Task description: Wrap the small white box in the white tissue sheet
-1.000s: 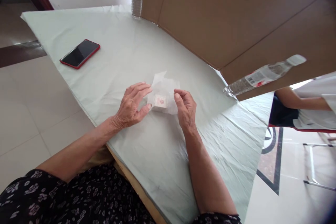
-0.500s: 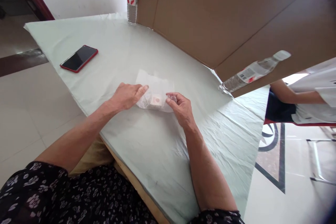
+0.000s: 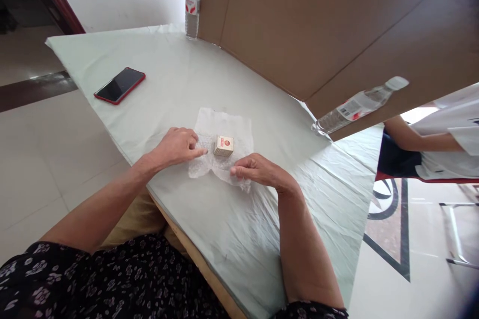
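Small carton: you have the cream box with red print sitting on the bubble wrap, between your 2 hands and touching neither.
Bubble wrap: the clear sheet lies spread out under the box, its near edge uneven and crumpled.
Left hand: your left hand is at the wrap's left edge, fingers curled, with a modest gap between thumb and index finger.
Right hand: your right hand is over the wrap's near right corner, thumb and fingertips close together; you cannot tell from here whether they pinch the sheet.
Phone: your far left has a red-cased smartphone, screen up, on the pale green tablecloth.
Water bottles: 2 stand against the cardboard panel, a far bottle upright and a right-hand bottle slanting across your view.
Neighbour: 1 person's bare forearm shows past the panel, to your right.
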The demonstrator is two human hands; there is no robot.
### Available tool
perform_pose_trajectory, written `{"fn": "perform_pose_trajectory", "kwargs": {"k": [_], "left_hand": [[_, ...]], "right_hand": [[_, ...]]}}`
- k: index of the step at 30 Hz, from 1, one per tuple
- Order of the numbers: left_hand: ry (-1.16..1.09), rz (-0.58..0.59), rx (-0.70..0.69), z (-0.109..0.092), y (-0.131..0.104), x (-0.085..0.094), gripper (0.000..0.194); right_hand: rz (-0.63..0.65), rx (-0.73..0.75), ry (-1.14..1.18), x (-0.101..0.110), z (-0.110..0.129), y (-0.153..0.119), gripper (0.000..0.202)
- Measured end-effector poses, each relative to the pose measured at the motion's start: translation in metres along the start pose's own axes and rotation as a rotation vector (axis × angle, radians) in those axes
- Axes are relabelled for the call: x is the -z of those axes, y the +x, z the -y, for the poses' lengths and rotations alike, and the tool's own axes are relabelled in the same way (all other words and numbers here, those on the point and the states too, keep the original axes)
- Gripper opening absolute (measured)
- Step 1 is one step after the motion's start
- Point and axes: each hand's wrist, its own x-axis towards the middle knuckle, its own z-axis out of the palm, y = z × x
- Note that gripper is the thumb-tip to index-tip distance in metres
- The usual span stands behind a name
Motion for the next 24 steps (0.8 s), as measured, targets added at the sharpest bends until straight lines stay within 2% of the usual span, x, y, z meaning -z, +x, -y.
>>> {"fn": "perform_pose_trajectory", "kwargs": {"k": [4, 5, 6, 8, 10, 12, 16, 19, 22, 24], "left_hand": [[0.282, 0.043, -0.098, -0.001, -0.009, -0.006, 0.025], [0.317, 0.063, -0.105, -0.002, -0.01, -0.006, 0.024], [0.343, 0.084, -0.105, -0.004, -0.012, -0.006, 0.024], [0.376, 0.121, -0.09, -0.007, -0.014, -0.005, 0.026], [0.394, 0.142, -0.072, -0.009, -0.015, -0.004, 0.029], [0.401, 0.15, -0.064, -0.01, -0.016, -0.003, 0.029], [0.406, 0.155, -0.038, -0.01, -0.016, -0.001, 0.027], [0.416, 0.157, -0.011, -0.011, -0.017, 0.001, 0.026], [0.424, 0.157, -0.004, -0.011, -0.02, 0.001, 0.028], [0.409, 0.148, -0.006, -0.01, -0.021, 0.001, 0.029]], "right_hand": [[-0.497, 0.081, -0.044, -0.009, -0.004, 0.01, 0.022], [-0.582, 0.108, -0.074, -0.013, -0.006, 0.014, 0.022], [-0.63, 0.127, -0.102, -0.018, -0.009, 0.018, 0.032], [-0.645, 0.123, -0.138, -0.028, -0.016, 0.028, 0.053], [-0.638, 0.089, -0.144, -0.035, -0.022, 0.035, 0.054], [-0.682, 0.065, -0.125, -0.034, -0.026, 0.038, 0.048], [-0.885, 0.024, -0.038, -0.011, -0.037, 0.03, 0.047], [-1.024, -0.076, -0.005, 0.012, -0.058, 0.018, 0.051], [-1.047, -0.213, -0.027, 0.027, -0.082, 0.007, 0.052], [-1.076, -0.234, -0.105, 0.03, -0.088, 0.002, 0.057]]}}
